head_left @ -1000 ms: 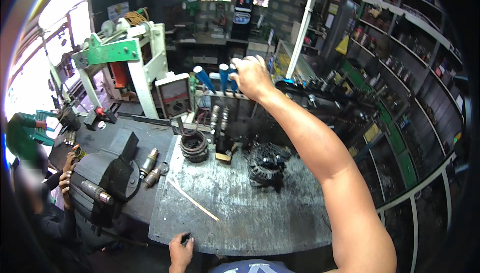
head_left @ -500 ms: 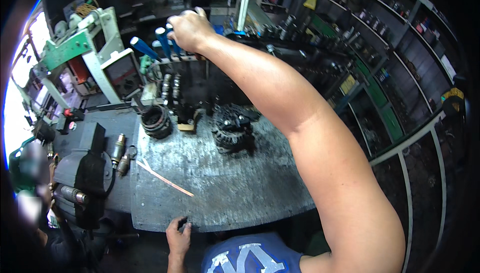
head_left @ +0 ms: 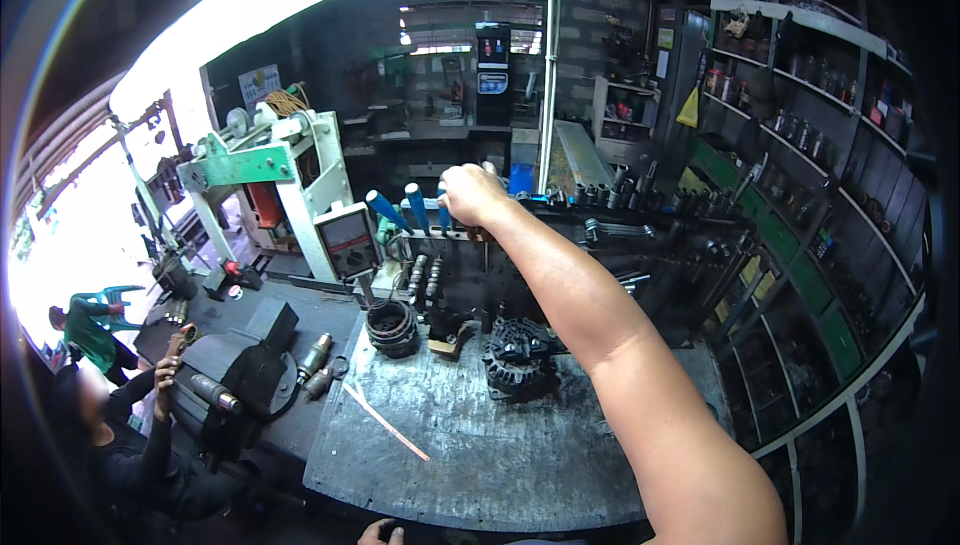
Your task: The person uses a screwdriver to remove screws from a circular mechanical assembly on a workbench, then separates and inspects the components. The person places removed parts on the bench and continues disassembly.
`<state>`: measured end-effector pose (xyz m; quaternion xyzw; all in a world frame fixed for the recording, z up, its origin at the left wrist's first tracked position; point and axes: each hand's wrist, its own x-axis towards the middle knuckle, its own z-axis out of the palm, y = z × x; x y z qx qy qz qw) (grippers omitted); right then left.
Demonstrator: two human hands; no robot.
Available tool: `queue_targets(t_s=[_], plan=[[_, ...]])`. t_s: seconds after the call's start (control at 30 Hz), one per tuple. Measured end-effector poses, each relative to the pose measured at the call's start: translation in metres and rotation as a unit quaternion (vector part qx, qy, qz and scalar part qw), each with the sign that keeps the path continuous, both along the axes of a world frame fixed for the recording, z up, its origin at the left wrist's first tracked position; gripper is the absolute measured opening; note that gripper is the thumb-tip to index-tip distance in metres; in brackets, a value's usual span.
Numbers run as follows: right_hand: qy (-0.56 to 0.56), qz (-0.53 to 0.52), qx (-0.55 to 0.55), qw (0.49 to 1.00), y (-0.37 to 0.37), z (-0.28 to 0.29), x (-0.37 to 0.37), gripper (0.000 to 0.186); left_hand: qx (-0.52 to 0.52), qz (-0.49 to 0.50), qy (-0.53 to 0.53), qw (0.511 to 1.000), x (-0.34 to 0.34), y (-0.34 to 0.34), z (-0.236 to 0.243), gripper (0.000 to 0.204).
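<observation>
My right hand (head_left: pixel 470 195) reaches far forward to a tool rack behind the bench. Its fingers are closed around a blue-handled screwdriver (head_left: pixel 443 215) standing in that rack. Two more blue-handled screwdrivers (head_left: pixel 388 211) stand just left of the hand. Below my forearm a black alternator (head_left: pixel 515 355) lies on the steel bench plate (head_left: pixel 500 465). Only the knuckles of my left hand (head_left: pixel 380 533) show at the bottom edge, at the plate's front rim; its grip is hidden.
A dark wound ring (head_left: pixel 392 326) and a thin rod (head_left: pixel 386 425) lie on the plate. A black vise (head_left: pixel 240 375) stands at left, a green press (head_left: pixel 255 163) and meter box (head_left: pixel 347 240) behind it. A seated person (head_left: pixel 130 445) works lower left. Parts shelves (head_left: pixel 800 275) fill the right.
My head has swung about, shifting the whole view. My right hand stays up at the blue handles in the rack, and my left hand stays at the plate's front edge.
</observation>
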<state>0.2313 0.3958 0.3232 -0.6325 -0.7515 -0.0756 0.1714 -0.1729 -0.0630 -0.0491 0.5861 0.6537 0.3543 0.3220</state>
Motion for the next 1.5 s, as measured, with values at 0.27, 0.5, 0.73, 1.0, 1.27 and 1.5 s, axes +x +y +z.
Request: queue_targets(t_s=[0.27, 0.5, 0.73, 1.0, 1.27, 1.5], plan=[[-0.038, 0.043, 0.05, 0.997, -0.003, -0.008, -0.001, 0.023, 0.013, 0.011, 0.007, 1.0, 0.044, -0.042, 0.006, 0.029], [-0.008, -0.037, 0.033, 0.999, 0.011, 0.0, -0.017, 0.029, -0.012, 0.036, 0.018, 0.999, 0.041, -0.063, 0.001, 0.033], [-0.043, -0.025, -0.081, 0.995, 0.015, 0.022, -0.022, 0.032, -0.003, 0.033, 0.006, 0.999, 0.013, -0.049, -0.003, 0.03], [-0.024, 0.113, 0.143, 0.983, -0.051, 0.011, -0.017, 0.059, 0.024, 0.01, 0.005, 1.0, -0.021, 0.018, -0.016, 0.028], [0.117, -0.069, -0.241, 0.961, -0.327, -0.222, 0.102, 0.045, -0.009, -0.034, -0.062, 0.997, -0.009, 0.081, -0.022, 0.027], [0.179, -0.332, -0.188, 0.907, -0.416, -0.409, 0.144, 0.039, -0.046, -0.277, 0.001, 0.96, 0.107, 0.128, 0.032, 0.034]])
